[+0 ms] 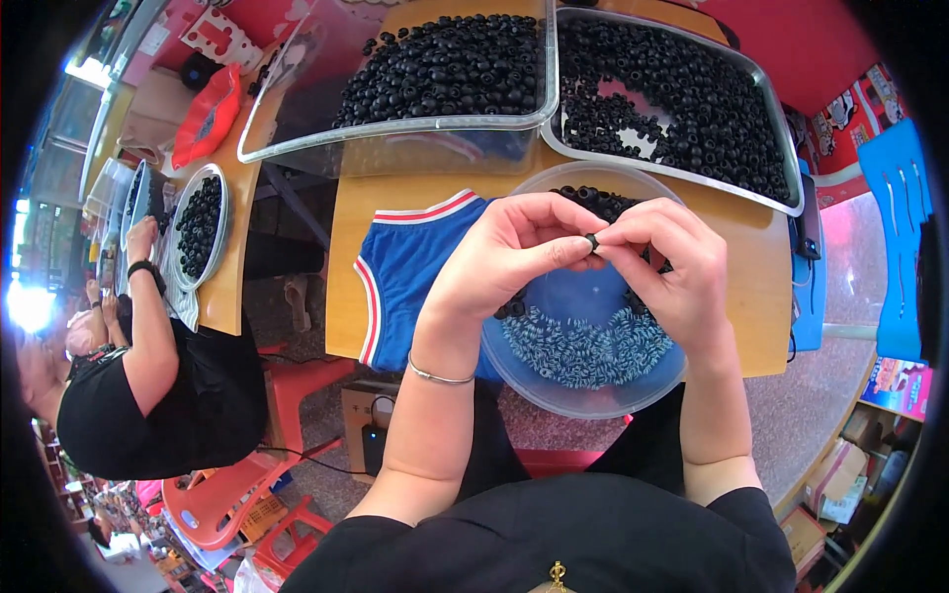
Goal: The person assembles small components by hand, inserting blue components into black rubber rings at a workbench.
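My left hand [494, 242] and my right hand [677, 272] meet over a round translucent plastic basin [593, 410]. Thumbs and forefingers of both pinch one small round black part [592, 242], mostly covered by the fingertips; its exact kind I cannot make out. Many small pale, striped, coil-like pieces [583, 348] lie in the basin's near half. Larger black ring-like parts [583, 198] sit along its far side, partly hidden behind my hands. Left of the basin, a blue cloth garment [410, 247] with red and white trim is spread on the wooden table [344, 208].
Behind the basin stand a transparent plastic bin [395, 127] and a shallow tray [682, 178], both heaped with black parts. At the left, a co-worker [158, 385] reaches to another table with a bowl of black parts [201, 227]. Red plastic stools [222, 499] stand below.
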The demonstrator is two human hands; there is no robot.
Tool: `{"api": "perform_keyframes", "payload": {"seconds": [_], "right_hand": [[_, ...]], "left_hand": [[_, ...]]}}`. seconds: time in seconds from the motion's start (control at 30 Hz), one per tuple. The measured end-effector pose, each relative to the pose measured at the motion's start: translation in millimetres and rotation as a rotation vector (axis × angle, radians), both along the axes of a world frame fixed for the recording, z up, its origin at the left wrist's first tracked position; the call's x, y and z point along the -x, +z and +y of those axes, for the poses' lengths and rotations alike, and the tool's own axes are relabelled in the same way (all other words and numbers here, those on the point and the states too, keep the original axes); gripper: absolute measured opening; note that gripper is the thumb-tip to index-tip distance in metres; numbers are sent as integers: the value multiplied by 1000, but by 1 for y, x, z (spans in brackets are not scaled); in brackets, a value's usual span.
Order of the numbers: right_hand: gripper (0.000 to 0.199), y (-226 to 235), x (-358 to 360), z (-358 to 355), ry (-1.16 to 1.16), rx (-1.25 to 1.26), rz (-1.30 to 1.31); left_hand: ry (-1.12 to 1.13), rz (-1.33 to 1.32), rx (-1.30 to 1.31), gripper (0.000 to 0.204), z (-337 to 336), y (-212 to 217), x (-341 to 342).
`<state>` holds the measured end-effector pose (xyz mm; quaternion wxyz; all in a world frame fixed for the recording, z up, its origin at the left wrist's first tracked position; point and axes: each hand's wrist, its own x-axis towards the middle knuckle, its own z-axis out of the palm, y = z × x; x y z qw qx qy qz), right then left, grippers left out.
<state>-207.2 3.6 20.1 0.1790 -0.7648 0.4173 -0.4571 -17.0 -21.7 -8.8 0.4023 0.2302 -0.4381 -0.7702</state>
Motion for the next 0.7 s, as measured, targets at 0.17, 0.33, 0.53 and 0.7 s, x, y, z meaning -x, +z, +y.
{"api": "perform_keyframes", "payload": {"seconds": [0.17, 0.33, 0.53, 0.7], "right_hand": [[13, -1, 6, -3, -86, -111, 59], [13, -18, 15, -5, -127, -78, 533], [13, -22, 12, -4, -137, -64, 673], [11, -19, 10, -3, -105, -69, 692]], "left_hand": [[50, -46, 17, 19, -1, 2, 0], [106, -110, 53, 16, -3, -1, 0], [106, -178, 57, 17, -2, 0, 3], [124, -184, 35, 22, -1, 1, 2]]}}
